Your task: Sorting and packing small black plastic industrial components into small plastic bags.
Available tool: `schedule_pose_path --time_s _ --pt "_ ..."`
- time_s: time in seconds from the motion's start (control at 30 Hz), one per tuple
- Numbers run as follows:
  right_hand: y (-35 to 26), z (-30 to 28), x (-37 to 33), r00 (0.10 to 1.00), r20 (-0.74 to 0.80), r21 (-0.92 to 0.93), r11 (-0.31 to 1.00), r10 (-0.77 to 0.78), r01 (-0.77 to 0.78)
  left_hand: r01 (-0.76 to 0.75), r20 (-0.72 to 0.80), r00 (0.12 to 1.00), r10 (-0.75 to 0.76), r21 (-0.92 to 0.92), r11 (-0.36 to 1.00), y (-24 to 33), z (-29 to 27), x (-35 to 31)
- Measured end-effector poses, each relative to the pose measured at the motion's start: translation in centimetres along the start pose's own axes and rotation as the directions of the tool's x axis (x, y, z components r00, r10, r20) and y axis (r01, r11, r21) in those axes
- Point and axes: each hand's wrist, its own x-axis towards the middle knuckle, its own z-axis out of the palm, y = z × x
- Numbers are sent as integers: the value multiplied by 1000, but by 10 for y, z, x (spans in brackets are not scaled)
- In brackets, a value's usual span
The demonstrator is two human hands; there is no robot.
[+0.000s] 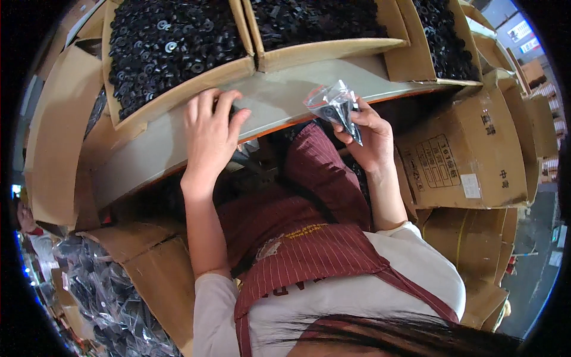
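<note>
My right hand pinches a small clear zip bag with a red line along its top. Black parts show through the plastic, and the bag is tilted over the table's front edge. My left hand is over the grey tabletop, just in front of a cardboard box. Its fingers are curled toward the thumb around a small black part, mostly hidden by the hand. The box behind it holds a heap of small black ring-shaped parts.
Beside that box, a second box of black parts stands at the back, and a third at the right. A printed carton is below right. At lower left, an open carton holds several filled clear bags.
</note>
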Motion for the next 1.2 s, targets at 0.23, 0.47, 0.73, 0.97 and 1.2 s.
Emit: schedule_pose_path --time_s 0.23,0.47,0.73,0.97,1.2 --pt "5 11 2 996 50 34 996 75 -77 8 -355 932 79 237 971 -1 15 -15" --pt "8 10 5 975 144 8 985 171 -174 -102 -398 912 103 24 995 2 10 -1" --pt "4 22 5 980 142 -73 989 140 -131 -262 -343 891 297 146 954 53 -16 137" --pt "-16 23 20 991 130 -370 928 19 31 -81 -31 996 87 143 986 71 -10 179" --pt "-16 36 58 978 185 -679 732 92 60 -229 -436 898 -61 -582 781 30 -17 110"
